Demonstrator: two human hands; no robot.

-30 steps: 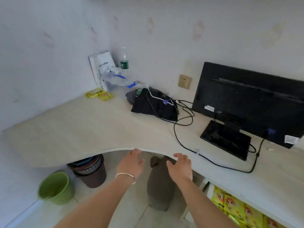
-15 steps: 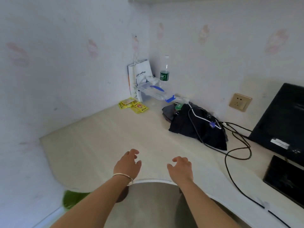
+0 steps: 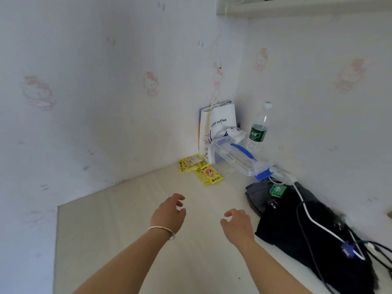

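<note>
Reaching over the bench (image 3: pixel 127 230), left hand (image 3: pixel 169 213) and right hand (image 3: pixel 238 224) hover empty, fingers (image 3: pixel 175 198) loosely apart, seemingly bound for yellow sachets (image 3: pixel 201 171) lying ahead in the corner, beside the paper bag (image 3: pixel 220 124).

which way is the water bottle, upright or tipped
Upright: the water bottle stands with its white cap on top and its green label level.

Thin silver bangle (image 3: pixel 163 230), L wrist
</note>
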